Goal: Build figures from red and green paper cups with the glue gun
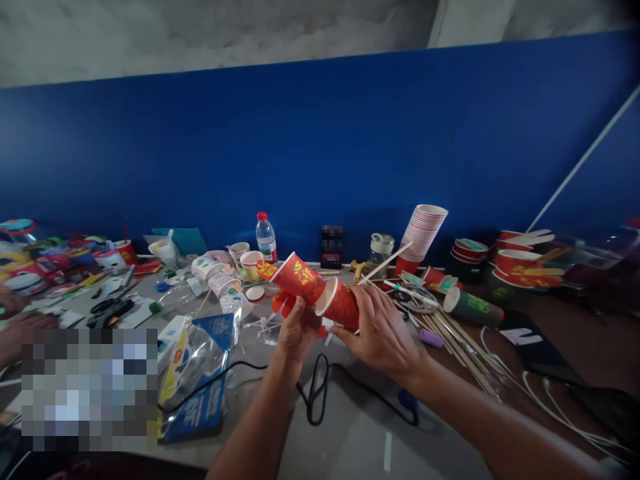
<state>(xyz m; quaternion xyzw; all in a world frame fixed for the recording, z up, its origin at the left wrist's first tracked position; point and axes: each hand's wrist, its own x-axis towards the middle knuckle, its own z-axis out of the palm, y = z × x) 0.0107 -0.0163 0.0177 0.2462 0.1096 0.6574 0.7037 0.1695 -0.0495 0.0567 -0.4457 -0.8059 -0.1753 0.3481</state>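
My left hand (296,330) is closed around a red paper cup (301,283) with yellow lettering, tilted with its pale rim up and left. Red pieces with yellow marks (267,269) stick out beside that rim. My right hand (383,323) wraps round a second red paper cup (344,308), its open mouth facing left. The second cup's mouth meets or nearly meets the base of the first; I cannot tell if they are joined. A pale wooden stick (385,263) rises just behind my right hand, and whether the fingers touch it is unclear.
Behind stand a water bottle (266,237), a glass jar (381,248) and a tall stack of cups (424,233). Wooden sticks (463,340) lie right, a blue package (207,373) left. A black cable (320,393) loops in front. Another person's hand (30,333) is far left.
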